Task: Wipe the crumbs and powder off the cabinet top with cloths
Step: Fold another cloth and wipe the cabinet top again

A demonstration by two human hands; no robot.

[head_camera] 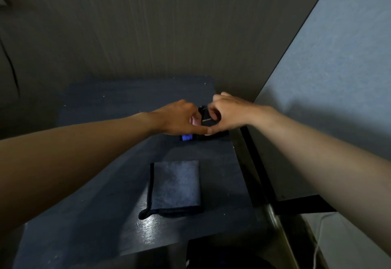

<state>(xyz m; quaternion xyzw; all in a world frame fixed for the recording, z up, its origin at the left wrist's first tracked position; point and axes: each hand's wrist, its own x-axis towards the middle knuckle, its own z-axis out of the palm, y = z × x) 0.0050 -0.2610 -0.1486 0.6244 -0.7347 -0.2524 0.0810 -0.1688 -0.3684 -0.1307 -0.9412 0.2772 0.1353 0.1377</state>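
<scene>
Lying flat on the dark cabinet top [101, 184], one folded grey cloth [176, 186] sits near the front edge, untouched. Beyond it, both hands meet over a small black object [208, 118]: the right hand [228, 114] has its fingers curled round it, and the left hand [179, 118] pinches at its near side, thumbs touching. Something blue [187, 137] peeks out beneath them. A few pale specks dot the far surface. Brown wall [148, 25] behind, grey panel [338, 67] to the right.

A dim home corner, judging by the dark cabinet top [101, 184] against a wood-grain wall [158, 25].
</scene>
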